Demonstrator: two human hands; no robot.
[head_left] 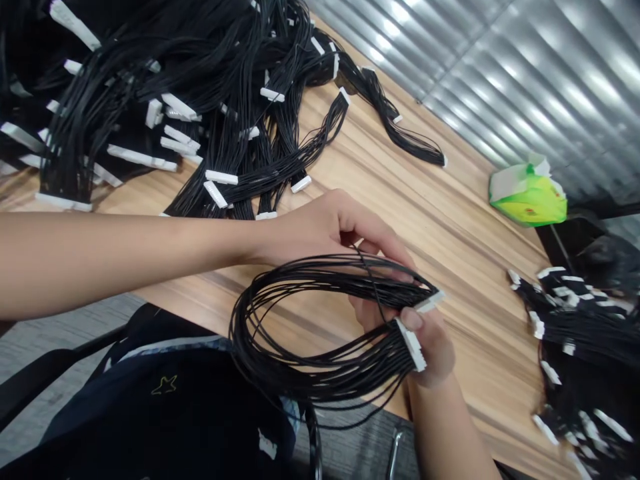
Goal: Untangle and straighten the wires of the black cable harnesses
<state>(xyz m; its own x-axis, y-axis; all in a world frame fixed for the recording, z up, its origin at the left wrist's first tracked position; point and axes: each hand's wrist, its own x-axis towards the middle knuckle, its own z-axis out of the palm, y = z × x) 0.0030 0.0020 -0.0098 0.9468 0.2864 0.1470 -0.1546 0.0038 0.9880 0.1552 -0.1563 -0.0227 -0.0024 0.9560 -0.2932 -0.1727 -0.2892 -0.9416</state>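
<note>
A wire harness [325,383] of many thin black wires is bent into a loop above the table's near edge. Its two white connectors [411,345] sit close together at the right end of the loop. My right hand [435,343] is closed on that end, with the thumb tip between the connectors and the other fingers mostly hidden behind the wires. Behind the upper strands, my left hand [335,223] is curled around the bundle, its fingers reaching towards the connectors. One loose wire crosses the upper bundle between the hands.
A large heap of similar black harnesses [200,87] with white connectors covers the wooden table's [465,227] left and back. Another pile [590,340] lies at the right. A green and white soft pack [530,193] stands near the corrugated metal wall [480,67].
</note>
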